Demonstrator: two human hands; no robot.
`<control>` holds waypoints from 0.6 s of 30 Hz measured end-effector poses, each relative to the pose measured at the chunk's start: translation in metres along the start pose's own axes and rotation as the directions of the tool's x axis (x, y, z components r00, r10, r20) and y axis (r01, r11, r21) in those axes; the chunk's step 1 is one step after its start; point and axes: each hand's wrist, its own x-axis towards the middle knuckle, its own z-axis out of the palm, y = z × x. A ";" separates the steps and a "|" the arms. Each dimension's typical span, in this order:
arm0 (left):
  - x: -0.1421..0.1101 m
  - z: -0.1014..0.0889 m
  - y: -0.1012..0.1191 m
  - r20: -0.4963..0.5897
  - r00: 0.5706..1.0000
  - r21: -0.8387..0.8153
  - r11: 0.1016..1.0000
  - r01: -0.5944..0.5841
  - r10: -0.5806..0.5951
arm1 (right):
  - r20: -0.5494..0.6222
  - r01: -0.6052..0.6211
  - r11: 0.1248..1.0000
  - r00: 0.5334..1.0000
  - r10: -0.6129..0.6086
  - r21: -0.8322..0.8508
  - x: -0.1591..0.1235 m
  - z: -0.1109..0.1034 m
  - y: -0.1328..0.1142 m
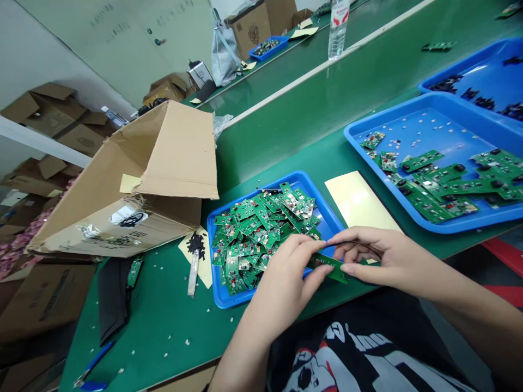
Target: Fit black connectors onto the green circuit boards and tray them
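My left hand is closed on a green circuit board, pinching it between thumb and fingers above the front right corner of a blue tray. My right hand is closed on a thin black wire, which arcs from the left fingertips across its palm. The right thumb tip lies close to the board's right end; whether they touch I cannot tell. Many similar circuit boards are heaped in the tray. The far end of the wire is hidden behind the right hand.
Another blue tray with boards stands at right, beside a yellow paper sheet. An open cardboard box stands left. Small black parts lie on paper. Blue-handled pliers rest front left. A water bottle stands behind.
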 end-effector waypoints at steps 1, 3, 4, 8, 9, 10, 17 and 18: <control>0.003 0.000 -0.002 0.048 0.997 -0.067 0.996 0.059 -0.056 | 0.002 0.012 1.000 1.000 -0.011 -0.014 0.002 0.001 0.000; 0.007 0.002 -0.005 0.096 0.980 -0.170 0.968 0.186 -0.172 | -0.013 0.035 0.999 0.999 -0.035 -0.036 0.003 0.001 0.000; 0.007 0.004 -0.006 0.091 0.969 -0.221 0.944 0.245 -0.230 | -0.034 0.047 0.998 0.998 -0.049 -0.044 0.003 0.000 0.000; 0.004 0.016 -0.007 -0.014 0.892 -0.578 0.732 0.362 -0.452 | -0.189 0.115 0.990 0.974 -0.128 -0.078 -0.001 0.001 0.001; 0.004 0.020 -0.006 -0.025 0.868 -0.673 0.650 0.353 -0.496 | -0.233 0.146 0.985 0.959 -0.165 -0.097 -0.002 0.003 0.001; 0.004 0.024 -0.004 -0.017 0.852 -0.745 0.575 0.338 -0.523 | -0.267 0.174 0.978 0.943 -0.201 -0.119 -0.003 0.005 0.002; 0.004 0.038 0.007 0.017 0.899 -0.785 0.551 0.283 -0.437 | -0.281 0.219 0.946 0.917 -0.283 -0.238 0.000 0.021 0.000; 0.003 0.037 0.007 0.023 0.910 -0.768 0.576 0.280 -0.413 | -0.270 0.220 0.942 0.919 -0.287 -0.253 0.001 0.021 0.000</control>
